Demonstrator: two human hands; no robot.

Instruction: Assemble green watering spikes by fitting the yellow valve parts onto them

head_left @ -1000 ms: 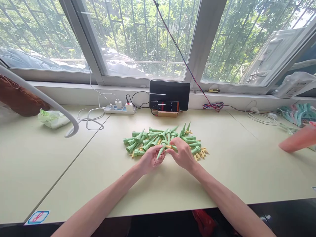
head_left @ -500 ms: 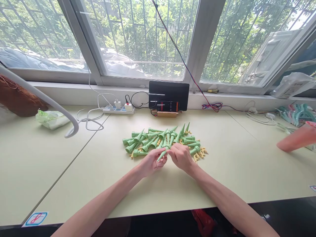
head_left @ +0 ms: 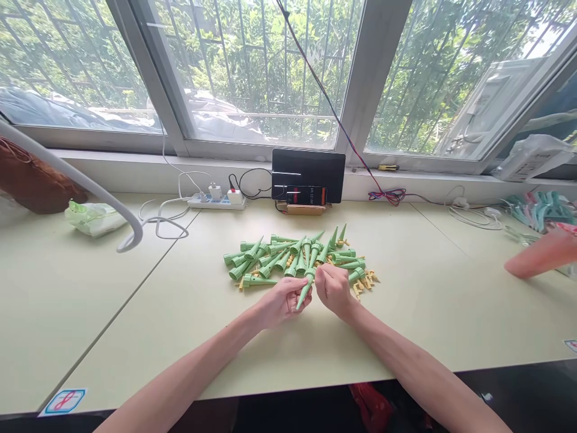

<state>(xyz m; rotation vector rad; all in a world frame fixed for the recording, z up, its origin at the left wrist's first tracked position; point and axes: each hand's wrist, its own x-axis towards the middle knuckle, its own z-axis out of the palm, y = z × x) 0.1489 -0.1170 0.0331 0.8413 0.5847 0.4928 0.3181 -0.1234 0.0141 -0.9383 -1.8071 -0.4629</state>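
Observation:
A green plastic watering spike (head_left: 305, 293) is pinched in my left hand (head_left: 285, 300), its tip slanting down toward me and its wide ribbed collar facing the pile. Close against the collar's right side, my right hand (head_left: 334, 290) is closed, thumb and fingers pressed together. What those fingers grip is hidden. Just beyond both hands lies a heap of similar green spikes (head_left: 270, 263), pointing various ways. Small yellow plastic pieces (head_left: 370, 278) are scattered among them and at the heap's right edge.
Behind the heap a black tablet (head_left: 311, 168) and a phone (head_left: 311, 195) lean by the sill. A power strip (head_left: 217, 203) with white cables is at back left. A white curved tube (head_left: 130, 231) hangs at left; a pink cylindrical thing (head_left: 541, 252) lies at right.
The held spike has turned so its tip points more directly toward me, and it has shifted slightly right. My right hand has moved slightly right, with its fist rotated.

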